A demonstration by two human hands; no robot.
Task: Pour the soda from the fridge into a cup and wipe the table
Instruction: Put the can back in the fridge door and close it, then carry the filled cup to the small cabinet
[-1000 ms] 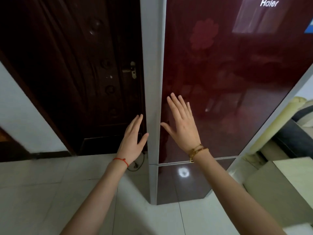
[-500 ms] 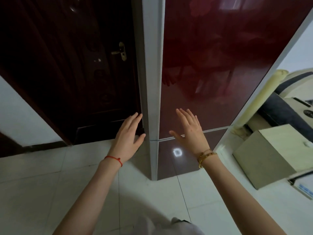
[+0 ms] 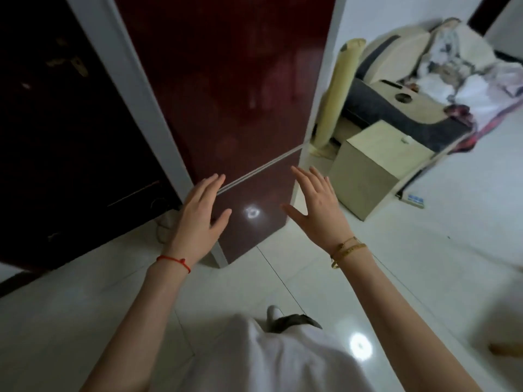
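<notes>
The dark red glossy fridge [image 3: 226, 89] stands shut before me, its white side panel on the left and a seam between upper and lower doors. My left hand [image 3: 199, 219], with a red thread at the wrist, is held flat with straight fingers in front of the fridge's lower left corner. My right hand [image 3: 318, 206], with gold bracelets, is spread open in front of the lower right edge. Neither hand holds anything. No soda, cup or table is in view.
A dark wooden door [image 3: 56, 123] is left of the fridge. To the right stand a beige box [image 3: 368, 171], a rolled cream mat [image 3: 336, 89] and an armchair [image 3: 424, 89] with cloths on it. The floor [image 3: 452, 250] is white tile.
The view has tilted down and to the right, showing more floor and the armchair. Both hands have dropped from the upper door to the level of the lower door, still open.
</notes>
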